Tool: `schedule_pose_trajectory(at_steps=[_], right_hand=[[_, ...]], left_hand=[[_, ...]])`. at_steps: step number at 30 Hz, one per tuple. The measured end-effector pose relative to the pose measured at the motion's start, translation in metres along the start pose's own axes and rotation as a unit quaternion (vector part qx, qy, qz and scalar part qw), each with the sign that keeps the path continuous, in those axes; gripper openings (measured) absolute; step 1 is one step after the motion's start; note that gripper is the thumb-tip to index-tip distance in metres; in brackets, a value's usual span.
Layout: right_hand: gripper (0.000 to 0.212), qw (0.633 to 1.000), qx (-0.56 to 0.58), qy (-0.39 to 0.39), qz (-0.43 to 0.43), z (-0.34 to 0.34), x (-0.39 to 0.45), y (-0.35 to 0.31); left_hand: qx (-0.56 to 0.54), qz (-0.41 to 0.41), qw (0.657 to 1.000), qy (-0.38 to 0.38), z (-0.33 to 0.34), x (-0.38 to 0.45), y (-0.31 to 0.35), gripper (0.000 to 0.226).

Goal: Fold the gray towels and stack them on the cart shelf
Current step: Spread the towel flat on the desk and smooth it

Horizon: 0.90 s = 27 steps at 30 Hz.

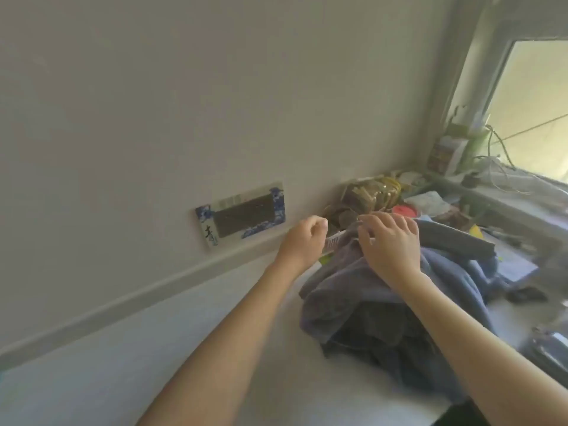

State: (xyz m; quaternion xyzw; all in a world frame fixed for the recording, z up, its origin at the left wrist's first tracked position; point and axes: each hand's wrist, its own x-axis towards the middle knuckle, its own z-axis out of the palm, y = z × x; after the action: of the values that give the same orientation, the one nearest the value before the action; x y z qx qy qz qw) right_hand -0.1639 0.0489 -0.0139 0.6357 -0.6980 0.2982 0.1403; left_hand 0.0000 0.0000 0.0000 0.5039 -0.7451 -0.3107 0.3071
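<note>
A heap of gray and blue-gray towels point(353, 290) lies crumpled on the white table point(153, 348), right of centre. My left hand point(302, 241) pinches a corner of the top gray towel point(336, 241) by its pale striped hem. Just to the right, my right hand point(390, 244) rests on the same towel with its fingers curled over the upper edge. A darker gray towel point(381, 330) shows under the pile. No cart shelf is in view.
A white wall runs along the table's far side, with a blue-patterned socket panel point(241, 215). Clutter fills the back right corner: packets point(368, 193), a red lid point(404, 211), plants and cables on the windowsill point(504, 179). A dark object point(550, 348) lies at the right edge.
</note>
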Motion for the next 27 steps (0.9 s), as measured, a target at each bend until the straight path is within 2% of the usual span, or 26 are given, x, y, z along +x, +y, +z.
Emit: schedule_pose_trajectory(at_steps=[4, 8, 11, 15, 19, 22, 27], right_hand=[[0.040, 0.992, -0.049, -0.028, 0.109, 0.004, -0.008, 0.048], [0.042, 0.983, 0.010, -0.078, 0.167, 0.003, -0.004, 0.070], [0.037, 0.981, 0.091, -0.052, 0.164, 0.004, -0.005, 0.071], [0.040, 0.970, 0.150, -0.031, 0.188, 0.011, -0.005, 0.071], [0.037, 0.966, 0.186, -0.001, 0.179, 0.012, 0.002, 0.069], [0.033, 0.967, 0.207, 0.021, 0.150, 0.010, 0.009, 0.061], [0.026, 0.963, 0.245, 0.034, 0.109, 0.006, 0.024, 0.031]], left_hand=[[-0.041, -0.029, 0.996, -0.080, 0.048, 0.017, 0.005, 0.038], [-0.054, -0.036, 0.988, -0.138, 0.090, 0.031, 0.008, 0.048], [-0.090, -0.050, 0.985, -0.139, 0.108, 0.035, 0.002, 0.053], [-0.240, -0.098, 0.959, -0.117, 0.114, 0.037, 0.005, 0.039], [-0.262, -0.101, 0.948, -0.152, 0.118, 0.037, 0.005, 0.022], [-0.269, -0.137, 0.942, -0.145, 0.113, 0.038, 0.003, 0.008], [-0.351, -0.188, 0.912, -0.100, 0.080, 0.038, -0.003, 0.011]])
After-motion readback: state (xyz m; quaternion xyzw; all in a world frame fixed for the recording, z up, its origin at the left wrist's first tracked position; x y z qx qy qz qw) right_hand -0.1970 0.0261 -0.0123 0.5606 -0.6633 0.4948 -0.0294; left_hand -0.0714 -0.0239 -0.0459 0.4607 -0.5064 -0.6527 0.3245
